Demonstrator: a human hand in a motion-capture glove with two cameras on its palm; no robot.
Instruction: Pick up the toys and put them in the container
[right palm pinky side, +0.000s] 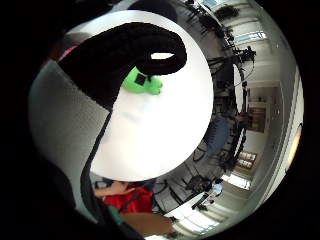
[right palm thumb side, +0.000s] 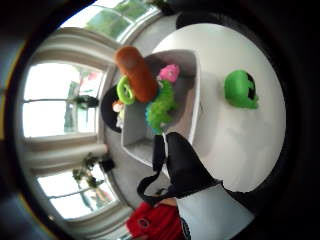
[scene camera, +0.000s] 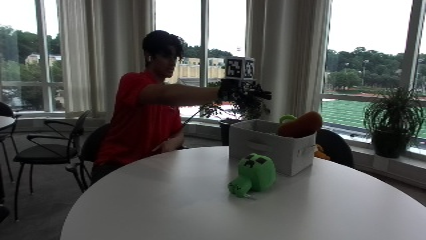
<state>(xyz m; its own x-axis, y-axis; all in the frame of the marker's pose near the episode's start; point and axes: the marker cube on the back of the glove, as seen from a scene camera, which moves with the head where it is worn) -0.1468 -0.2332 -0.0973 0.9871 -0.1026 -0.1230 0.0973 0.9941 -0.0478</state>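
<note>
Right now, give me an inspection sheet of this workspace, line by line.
Surface: round white table, bare part nearest the camera.
Job's things: green plush toy lies on the table beside the white container; orange toy, pink toy and fuzzy green toy sit inside.
Clutter: nothing seen.
Grip: gloved right hand raised above the container, holding nothing seen.
Cables: nothing seen.
Surroundings: windows, curtains, chair, potted plant.

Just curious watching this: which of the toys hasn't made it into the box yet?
The green block-faced plush, which lies on the white table just in front of the white container. The orange, pink and fuzzy green toys are already inside.
</note>
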